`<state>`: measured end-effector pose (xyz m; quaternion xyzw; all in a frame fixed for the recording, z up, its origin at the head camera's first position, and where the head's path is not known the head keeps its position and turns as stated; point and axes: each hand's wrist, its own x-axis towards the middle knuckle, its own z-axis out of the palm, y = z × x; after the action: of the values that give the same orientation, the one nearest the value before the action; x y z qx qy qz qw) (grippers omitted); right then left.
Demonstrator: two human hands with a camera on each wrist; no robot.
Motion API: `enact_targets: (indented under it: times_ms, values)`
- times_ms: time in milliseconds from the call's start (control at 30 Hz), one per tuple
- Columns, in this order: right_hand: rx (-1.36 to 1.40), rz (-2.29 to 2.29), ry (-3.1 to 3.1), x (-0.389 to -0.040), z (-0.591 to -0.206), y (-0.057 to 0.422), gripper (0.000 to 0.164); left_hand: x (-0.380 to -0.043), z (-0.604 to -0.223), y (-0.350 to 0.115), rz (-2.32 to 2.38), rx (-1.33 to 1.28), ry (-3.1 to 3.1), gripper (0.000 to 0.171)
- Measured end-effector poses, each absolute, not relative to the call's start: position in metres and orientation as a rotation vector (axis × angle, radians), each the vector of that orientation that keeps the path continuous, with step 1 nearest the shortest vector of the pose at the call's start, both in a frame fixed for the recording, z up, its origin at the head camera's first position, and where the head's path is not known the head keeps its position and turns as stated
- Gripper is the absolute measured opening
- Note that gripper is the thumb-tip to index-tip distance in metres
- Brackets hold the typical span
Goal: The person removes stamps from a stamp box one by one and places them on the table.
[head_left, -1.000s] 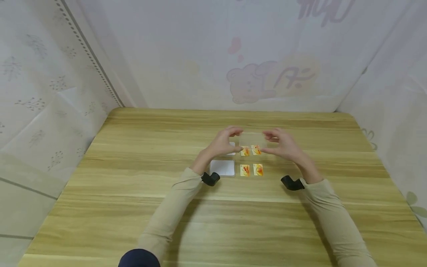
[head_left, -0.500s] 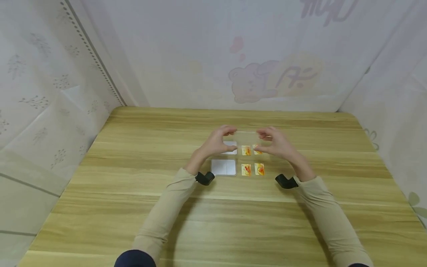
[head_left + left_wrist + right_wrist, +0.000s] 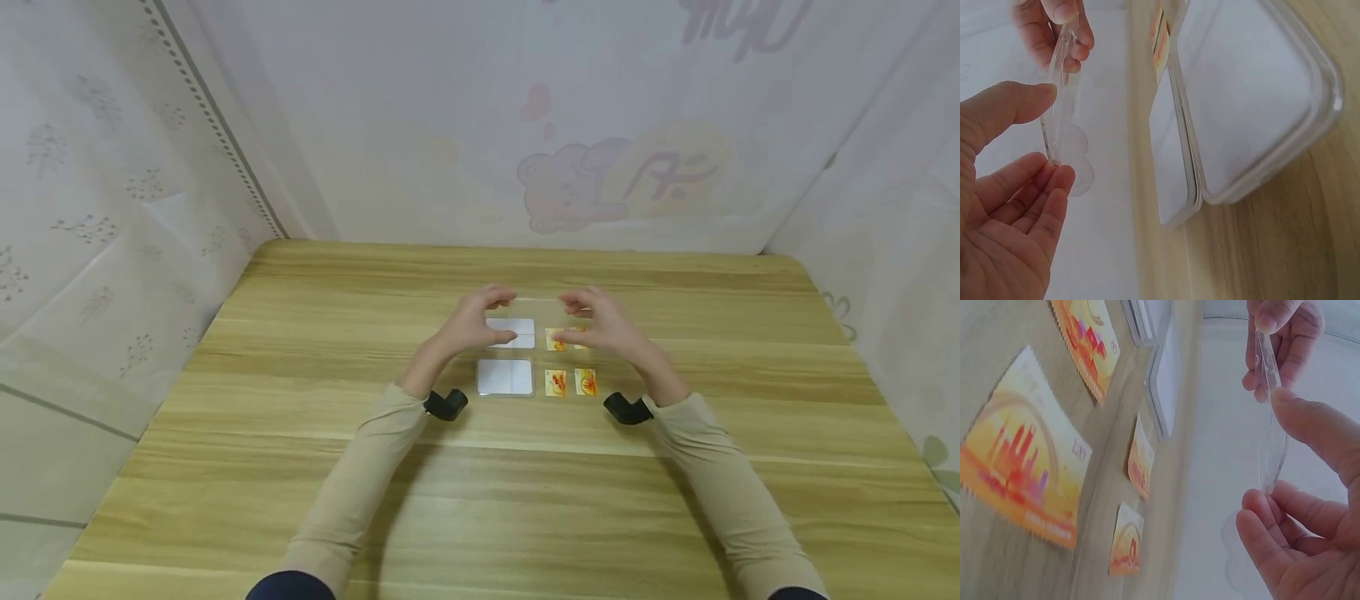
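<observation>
My left hand (image 3: 472, 321) and right hand (image 3: 611, 325) hold a thin, clear plastic case (image 3: 1275, 447) up between them, one at each end. Each thumb pinches it from one edge, with the fingertips at the opposite edge. From the left wrist, the clear case appears nearly edge-on, its two thin layers slightly spread. Below the hands lie two flat, clear-rimmed boxes with white faces, a nearer box (image 3: 505, 377) and a farther box (image 3: 522, 327). Several orange and yellow postage stamps lie to their right, including a nearer stamp (image 3: 1025, 453) marked 1.20 and a smaller-looking stamp (image 3: 1127, 540).
Everything lies on a wood-grain table (image 3: 480, 500). A pale printed curtain (image 3: 420, 125) hangs behind its far edge, and patterned cloth (image 3: 90, 250) covers the left side. Black angled pieces (image 3: 628, 408) are strapped at both wrists.
Both hands have moved left together with the clear case, from above the stamps to partly above the farther white box, which shows more now. The boxes and stamps have stayed put.
</observation>
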<state>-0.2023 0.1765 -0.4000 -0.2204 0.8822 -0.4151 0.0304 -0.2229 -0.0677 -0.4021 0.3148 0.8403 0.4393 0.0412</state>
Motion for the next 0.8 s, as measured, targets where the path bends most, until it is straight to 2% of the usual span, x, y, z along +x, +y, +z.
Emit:
enact_targets:
  times_ms: [800]
  values:
    - [-0.671, -1.223, 2.709, -0.21, -0.409, 0.144, 0.064, -0.22, -0.405, -0.095, 1.337, 0.829, 2.58, 0.057]
